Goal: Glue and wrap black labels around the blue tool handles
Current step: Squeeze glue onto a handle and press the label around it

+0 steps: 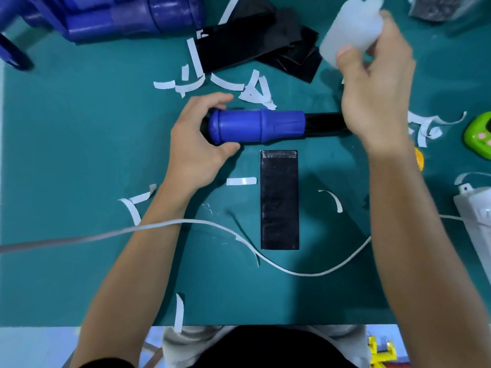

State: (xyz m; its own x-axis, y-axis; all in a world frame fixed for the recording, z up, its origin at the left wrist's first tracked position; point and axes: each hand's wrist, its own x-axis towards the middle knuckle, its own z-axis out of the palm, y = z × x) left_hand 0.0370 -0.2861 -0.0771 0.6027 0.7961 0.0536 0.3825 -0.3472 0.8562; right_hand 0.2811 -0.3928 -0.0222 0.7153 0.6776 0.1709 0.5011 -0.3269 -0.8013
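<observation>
A blue tool handle [256, 126] with a black shaft lies sideways on the green mat [79, 155]. My left hand [196, 139] grips its left end, fingers curled round it. Just below the handle a black label [279, 200] lies flat and lengthwise toward me, with a strip of clear adhesive at its far edge. My right hand [374, 83] is raised above the shaft's right end and holds a white translucent glue bottle [350, 27], blurred by motion.
A stack of black labels [255, 46] lies at the back, with blue handles [119, 17] piled at the back left. Several white backing strips [212, 83] litter the mat. A white cable [186, 224] crosses the front. A green object [478, 134] and a white device [475, 208] sit at the right.
</observation>
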